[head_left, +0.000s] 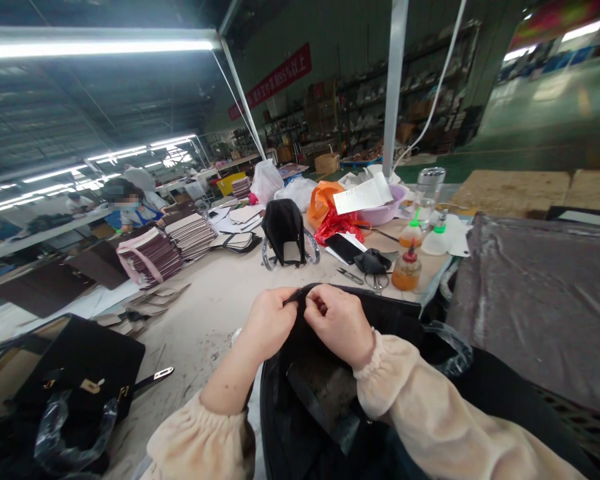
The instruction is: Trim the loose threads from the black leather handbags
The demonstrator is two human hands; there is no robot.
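A large black bag [390, 305] lies open in front of me, its rim toward the table and its dark inside facing up. Its top edge is pinched between the thumb and fingers of my left hand [270, 323]. Close beside it, my right hand [341, 323] is closed in a pinch at the same edge; whatever lies between its fingertips is too small to see. A plastic-wrapped handle [450, 347] shows at the bag's right side. Inside the bag is a loose dark piece [325, 397].
A small black bag [283, 230] stands upright ahead; another black bag [80, 360] lies at left. Small scissors [377, 283], snips [350, 275], a phone [344, 248] and a bottle of amber liquid [407, 270] sit beyond my hands. Stacked panels [153, 257] and a co-worker [133, 200] are farther left.
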